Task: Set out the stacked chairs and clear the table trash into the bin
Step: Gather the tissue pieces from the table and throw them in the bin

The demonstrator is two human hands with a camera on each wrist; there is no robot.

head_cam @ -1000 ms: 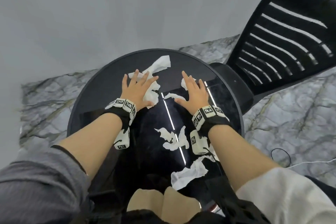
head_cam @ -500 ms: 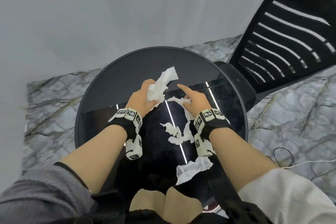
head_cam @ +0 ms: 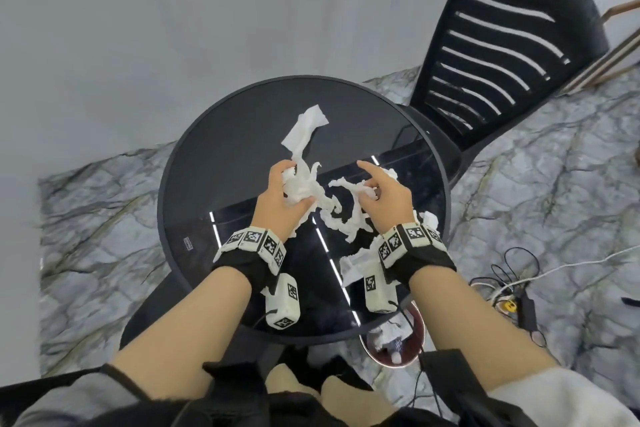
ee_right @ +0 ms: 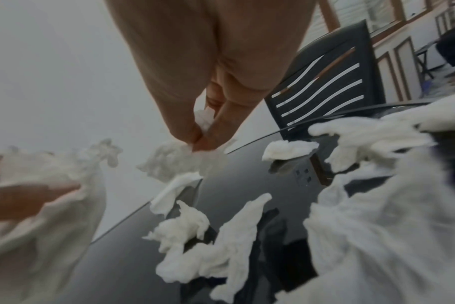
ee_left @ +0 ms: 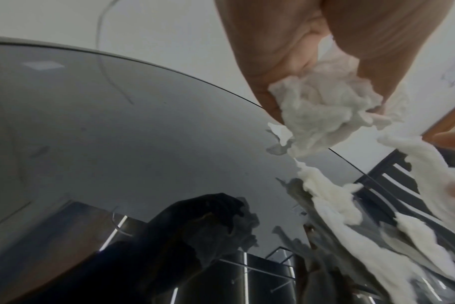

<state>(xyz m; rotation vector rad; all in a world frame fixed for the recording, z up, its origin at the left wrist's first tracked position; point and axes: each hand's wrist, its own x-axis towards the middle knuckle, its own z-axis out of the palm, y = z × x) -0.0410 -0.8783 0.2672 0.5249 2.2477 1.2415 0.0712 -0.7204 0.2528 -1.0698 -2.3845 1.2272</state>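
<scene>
hands (head_cam: pixel 334 201) gripping tissue scraps (head_cam: pixel 341 215) mid-table (head_cam: pixel 214 163), chair (head_cam: pixel 512 45) touching right rim

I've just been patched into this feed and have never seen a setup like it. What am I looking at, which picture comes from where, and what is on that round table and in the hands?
There is no machine here: a person works with two bare hands, wearing wristbands with printed markers. The big picture comes from a camera on the head, looking down. The other two come from cameras strapped on each wrist, looking along the fingers.

The left hand holds a crumpled wad of white tissue in a full grip. The right hand pinches a torn tissue piece between thumb and fingers. More torn tissue scraps lie on the round black glass table.

A black slatted chair stands beside the table, far right. Below the table's near edge sits a small bin with trash already inside. Cables lie on the marble floor.
</scene>
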